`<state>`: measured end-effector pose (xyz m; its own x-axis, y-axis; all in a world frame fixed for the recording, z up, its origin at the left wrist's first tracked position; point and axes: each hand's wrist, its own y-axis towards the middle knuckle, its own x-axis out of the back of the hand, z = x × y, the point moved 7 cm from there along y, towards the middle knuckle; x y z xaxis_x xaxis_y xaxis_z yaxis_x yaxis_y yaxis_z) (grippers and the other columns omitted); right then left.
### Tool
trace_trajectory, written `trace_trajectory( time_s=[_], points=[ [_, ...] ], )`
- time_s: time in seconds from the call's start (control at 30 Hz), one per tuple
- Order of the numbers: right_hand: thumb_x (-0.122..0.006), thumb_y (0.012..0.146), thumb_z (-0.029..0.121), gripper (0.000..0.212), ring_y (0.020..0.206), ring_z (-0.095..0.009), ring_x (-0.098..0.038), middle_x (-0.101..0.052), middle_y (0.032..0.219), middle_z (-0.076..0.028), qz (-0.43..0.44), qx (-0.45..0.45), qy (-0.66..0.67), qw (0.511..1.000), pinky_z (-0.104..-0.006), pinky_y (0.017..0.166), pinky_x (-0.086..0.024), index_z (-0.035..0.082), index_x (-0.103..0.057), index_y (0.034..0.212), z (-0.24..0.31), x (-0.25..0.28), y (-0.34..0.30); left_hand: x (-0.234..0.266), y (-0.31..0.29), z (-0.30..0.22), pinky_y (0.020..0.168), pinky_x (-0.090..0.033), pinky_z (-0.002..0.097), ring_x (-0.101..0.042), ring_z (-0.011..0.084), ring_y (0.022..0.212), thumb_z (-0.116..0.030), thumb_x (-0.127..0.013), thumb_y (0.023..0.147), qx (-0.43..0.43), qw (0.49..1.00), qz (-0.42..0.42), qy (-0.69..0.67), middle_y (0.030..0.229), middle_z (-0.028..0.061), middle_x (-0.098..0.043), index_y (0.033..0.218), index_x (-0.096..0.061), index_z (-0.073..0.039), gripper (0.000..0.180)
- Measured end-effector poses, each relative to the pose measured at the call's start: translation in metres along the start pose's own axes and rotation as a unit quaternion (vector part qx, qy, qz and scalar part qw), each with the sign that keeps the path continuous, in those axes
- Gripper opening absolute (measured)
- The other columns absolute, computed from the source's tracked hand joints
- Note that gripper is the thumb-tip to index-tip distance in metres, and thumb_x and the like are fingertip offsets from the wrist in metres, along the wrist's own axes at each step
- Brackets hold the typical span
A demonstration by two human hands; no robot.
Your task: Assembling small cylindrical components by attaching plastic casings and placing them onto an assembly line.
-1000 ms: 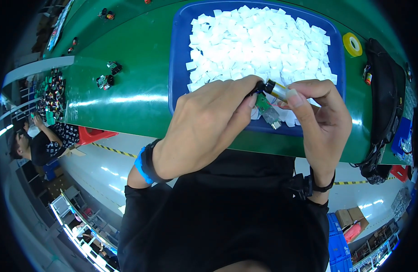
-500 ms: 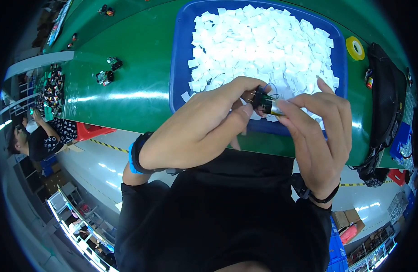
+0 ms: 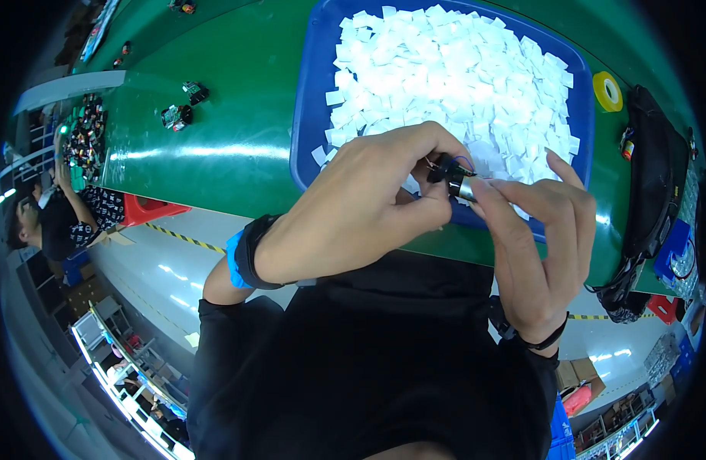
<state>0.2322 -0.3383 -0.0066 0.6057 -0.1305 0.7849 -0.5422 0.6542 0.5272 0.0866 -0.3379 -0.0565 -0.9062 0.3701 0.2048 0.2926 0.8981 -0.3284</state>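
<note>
Between my two hands is a small electronic assembly [image 3: 447, 170] with black parts, a thin looped wire and a shiny cylinder [image 3: 467, 188] at its right end. The fingers of my left hand [image 3: 368, 192] close around its dark left side. My right hand [image 3: 541, 230] pinches the cylinder between thumb and forefinger, its other fingers curled or raised. Both hands are above the near edge of a blue tray [image 3: 311, 115], which is heaped with small white square pieces [image 3: 445, 77]. The parts under my left fingertips are hidden.
Small circuit assemblies [image 3: 177, 116] lie left on the green table [image 3: 238, 115]. A yellow tape roll [image 3: 607, 92] and a black bag [image 3: 648, 169] are right of the tray. Farther left, another person [image 3: 58, 218] sits by a pile of assemblies [image 3: 86, 142].
My left hand has shifted slightly right, and its thumb has moved over beside the assembly. The assembly is tilted a little more downward at its cylinder end. My right hand keeps its pinch.
</note>
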Motion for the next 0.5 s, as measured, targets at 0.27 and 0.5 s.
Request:
trace_trajectory(
  time_s=[0.27, 0.5],
  points=[
    [-0.082, 0.066, 0.004, 0.033, 0.079, -0.020, -0.057, -0.068, 0.090, -0.004, -0.006, 0.009, -0.007, 1.000, -0.0453, 0.085, -0.053, 0.009, -0.078, 0.099, 0.003, -0.002, 0.001, 0.004, -0.008, 0.007, 0.074, -0.063, 0.0277, -0.071, 0.0183, 0.089, 0.001, -0.068, 0.090, -0.021, 0.995, 0.010, -0.099, 0.109, 0.0122, -0.067, 0.127, -0.058, 0.003, 0.038],
    [-0.083, 0.065, 0.004, 0.034, 0.078, -0.020, -0.056, -0.068, 0.091, -0.005, 0.000, 0.001, 0.031, 1.000, -0.0432, 0.077, -0.051, 0.008, -0.078, 0.099, -0.002, 0.005, 0.008, 0.001, -0.005, -0.002, 0.069, -0.064, 0.0280, -0.072, 0.0221, 0.092, 0.002, -0.065, 0.092, -0.040, 0.986, -0.011, -0.161, 0.116, 0.0186, -0.066, 0.128, -0.055, 0.008, 0.037]
  ],
)
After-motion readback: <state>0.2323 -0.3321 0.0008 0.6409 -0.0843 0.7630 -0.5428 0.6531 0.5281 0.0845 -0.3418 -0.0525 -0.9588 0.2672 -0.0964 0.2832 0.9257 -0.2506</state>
